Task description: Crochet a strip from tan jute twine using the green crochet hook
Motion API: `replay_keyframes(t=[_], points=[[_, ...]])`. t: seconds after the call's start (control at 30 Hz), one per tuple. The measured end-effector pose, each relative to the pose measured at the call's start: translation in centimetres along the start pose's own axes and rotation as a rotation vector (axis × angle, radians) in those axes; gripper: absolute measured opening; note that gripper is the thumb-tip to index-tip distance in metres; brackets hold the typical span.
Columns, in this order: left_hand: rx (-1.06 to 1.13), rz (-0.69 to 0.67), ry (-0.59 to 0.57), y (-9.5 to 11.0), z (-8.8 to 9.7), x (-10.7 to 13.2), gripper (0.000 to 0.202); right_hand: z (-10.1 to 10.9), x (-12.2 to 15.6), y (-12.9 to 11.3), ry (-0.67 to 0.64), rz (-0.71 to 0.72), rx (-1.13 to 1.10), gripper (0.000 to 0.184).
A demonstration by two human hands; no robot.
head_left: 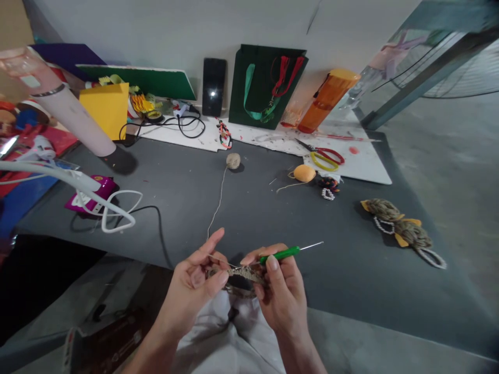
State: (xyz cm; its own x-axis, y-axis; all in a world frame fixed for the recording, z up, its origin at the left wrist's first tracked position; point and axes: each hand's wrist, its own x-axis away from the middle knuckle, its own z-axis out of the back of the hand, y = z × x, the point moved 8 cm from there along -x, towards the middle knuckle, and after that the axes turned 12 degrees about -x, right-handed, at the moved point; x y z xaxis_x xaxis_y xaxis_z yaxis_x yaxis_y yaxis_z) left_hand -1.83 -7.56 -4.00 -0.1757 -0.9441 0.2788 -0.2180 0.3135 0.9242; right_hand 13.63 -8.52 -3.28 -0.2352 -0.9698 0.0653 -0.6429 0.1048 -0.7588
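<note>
My left hand (195,283) pinches one end of a small beige crochet piece (242,274), with its index finger raised and the yarn strand (218,200) running over it. My right hand (281,291) grips a green-handled crochet hook (286,253) and also holds the piece's other end. The hook's metal shaft sticks out to the right. The yarn leads up across the dark grey table (273,223) to a small beige yarn ball (233,160).
An orange ball (304,173), beaded bits (328,188) and red-and-yellow scissors (325,156) lie beyond my hands. A crocheted bundle with beads (403,228) sits right. At left are a pink device (93,192) with white cable and a lamp arm. A green bag (265,85), phone (214,87) and orange bottle (327,98) stand at the wall.
</note>
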Motion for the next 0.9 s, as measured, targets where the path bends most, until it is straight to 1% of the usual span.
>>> replay_keyframes(t=[0.23,0.37,0.5,0.6,0.7,0.8,0.9], points=[[-0.033,-0.039,-0.015,0.5,0.0,0.1,0.054,-0.6,0.1,-0.4,-0.043,0.01,-0.047,0.016],[-0.051,-0.067,-0.032,0.7,0.0,0.3,0.054,-0.6,0.2,-0.5,-0.068,0.032,-0.032,0.013],[-0.084,-0.078,-0.013,0.9,0.2,0.5,0.056,-0.8,0.6,-0.9,-0.136,0.075,0.025,0.009],[-0.109,-0.082,0.014,1.0,0.5,0.7,0.057,-1.1,1.1,-1.6,-0.184,0.144,0.098,0.009],[-0.132,-0.094,0.029,1.0,0.6,0.7,0.058,-1.6,1.7,-2.6,-0.236,0.256,0.215,0.011],[-0.177,-0.104,0.05,1.1,0.7,0.8,0.059,-2.2,2.4,-3.5,-0.328,0.383,0.413,0.016],[-0.262,-0.149,0.1,1.4,0.9,0.9,0.059,-2.7,3.3,-4.1,-0.433,0.498,0.613,0.025]])
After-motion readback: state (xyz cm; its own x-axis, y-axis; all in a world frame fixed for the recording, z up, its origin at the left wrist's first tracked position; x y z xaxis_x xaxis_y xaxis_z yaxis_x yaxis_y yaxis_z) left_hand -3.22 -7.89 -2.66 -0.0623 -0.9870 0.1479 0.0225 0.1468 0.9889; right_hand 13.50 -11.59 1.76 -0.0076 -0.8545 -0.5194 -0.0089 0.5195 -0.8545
